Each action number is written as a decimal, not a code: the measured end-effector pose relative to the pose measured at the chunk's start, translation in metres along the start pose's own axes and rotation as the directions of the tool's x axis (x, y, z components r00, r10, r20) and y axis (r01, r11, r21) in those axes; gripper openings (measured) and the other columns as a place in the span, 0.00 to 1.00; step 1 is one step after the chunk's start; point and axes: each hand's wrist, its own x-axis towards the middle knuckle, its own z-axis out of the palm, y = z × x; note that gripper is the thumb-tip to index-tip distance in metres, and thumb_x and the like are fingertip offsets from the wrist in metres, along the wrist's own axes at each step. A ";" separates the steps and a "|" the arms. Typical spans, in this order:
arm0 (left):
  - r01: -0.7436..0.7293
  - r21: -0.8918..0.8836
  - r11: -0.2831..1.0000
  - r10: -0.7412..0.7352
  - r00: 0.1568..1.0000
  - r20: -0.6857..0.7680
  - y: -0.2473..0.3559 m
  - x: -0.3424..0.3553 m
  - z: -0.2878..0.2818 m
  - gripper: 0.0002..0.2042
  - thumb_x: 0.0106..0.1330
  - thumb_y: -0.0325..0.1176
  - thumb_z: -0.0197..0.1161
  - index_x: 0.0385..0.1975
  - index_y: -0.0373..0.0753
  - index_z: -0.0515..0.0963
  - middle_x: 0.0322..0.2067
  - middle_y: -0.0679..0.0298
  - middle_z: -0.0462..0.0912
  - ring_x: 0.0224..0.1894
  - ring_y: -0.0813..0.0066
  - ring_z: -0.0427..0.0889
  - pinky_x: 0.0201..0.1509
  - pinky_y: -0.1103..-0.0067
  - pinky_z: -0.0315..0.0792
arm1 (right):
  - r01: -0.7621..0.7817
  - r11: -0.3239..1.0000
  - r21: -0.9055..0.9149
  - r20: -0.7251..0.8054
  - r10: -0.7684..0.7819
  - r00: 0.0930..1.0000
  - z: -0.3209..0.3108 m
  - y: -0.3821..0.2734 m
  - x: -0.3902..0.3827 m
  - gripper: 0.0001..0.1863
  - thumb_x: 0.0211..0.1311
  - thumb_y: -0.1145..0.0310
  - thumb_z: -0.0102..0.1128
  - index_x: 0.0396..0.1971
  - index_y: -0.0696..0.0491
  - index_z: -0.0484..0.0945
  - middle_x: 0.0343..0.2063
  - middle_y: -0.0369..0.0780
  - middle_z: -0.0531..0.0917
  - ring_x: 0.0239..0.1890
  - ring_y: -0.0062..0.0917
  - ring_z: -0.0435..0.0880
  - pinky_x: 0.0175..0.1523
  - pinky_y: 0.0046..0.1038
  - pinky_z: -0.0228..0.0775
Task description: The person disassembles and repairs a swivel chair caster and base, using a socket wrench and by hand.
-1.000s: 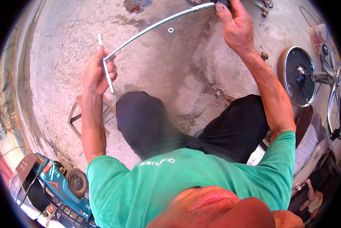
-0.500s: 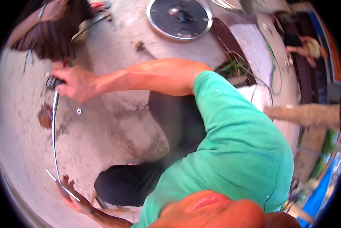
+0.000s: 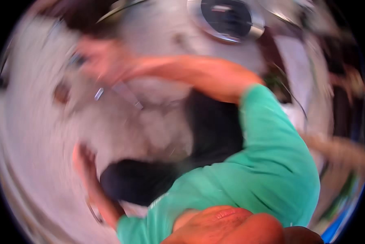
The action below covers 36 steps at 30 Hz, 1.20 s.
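My right hand, on the bare arm reaching across the upper view, is blurred by motion. Its fingers are closed round a small dark fitting. A pale, see-through streak slants down from under this hand; whether it is the thin metal rod seen earlier I cannot tell. Beside it shows a small shiny metal piece, smeared, over the ground. My left hand is raised at the lower left with no rod visible in it. Its fingers are too smeared to read.
A black disc with a silver rim lies at the top. Another person's dark clothing fills the upper left. A reddish-brown lump sits on the dusty ground. My dark-trousered knee is bent near my left arm.
The view has swung, shifting the disc rightward. The thin metal rod that ran between my hands no longer shows at my left hand. My left hand sits higher.
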 end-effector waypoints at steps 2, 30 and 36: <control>-0.249 0.306 0.919 0.179 0.954 0.240 0.006 0.015 -0.026 0.10 0.74 0.40 0.60 0.35 0.40 0.79 0.26 0.72 0.75 0.25 0.82 0.69 0.31 0.80 0.67 | -0.375 0.885 0.275 0.237 0.316 0.919 -0.006 -0.009 0.004 0.17 0.73 0.64 0.55 0.56 0.53 0.79 0.39 0.33 0.83 0.34 0.14 0.77 0.38 0.24 0.71; -0.392 -0.137 0.910 0.355 0.563 0.747 -0.010 0.016 0.086 0.37 0.64 0.22 0.68 0.72 0.39 0.58 0.60 0.53 0.76 0.62 0.64 0.78 0.65 0.69 0.74 | -0.771 0.553 0.315 0.512 0.586 0.629 0.045 -0.014 -0.051 0.24 0.70 0.77 0.51 0.66 0.62 0.70 0.55 0.43 0.82 0.49 0.21 0.82 0.51 0.24 0.75; -0.313 -0.347 0.884 0.464 0.491 0.738 -0.023 0.027 0.083 0.40 0.62 0.22 0.69 0.73 0.41 0.55 0.57 0.53 0.77 0.57 0.62 0.82 0.62 0.68 0.76 | -0.733 0.646 0.215 0.530 0.553 0.643 0.035 -0.024 -0.043 0.23 0.69 0.72 0.58 0.63 0.60 0.74 0.54 0.40 0.83 0.44 0.17 0.80 0.44 0.22 0.72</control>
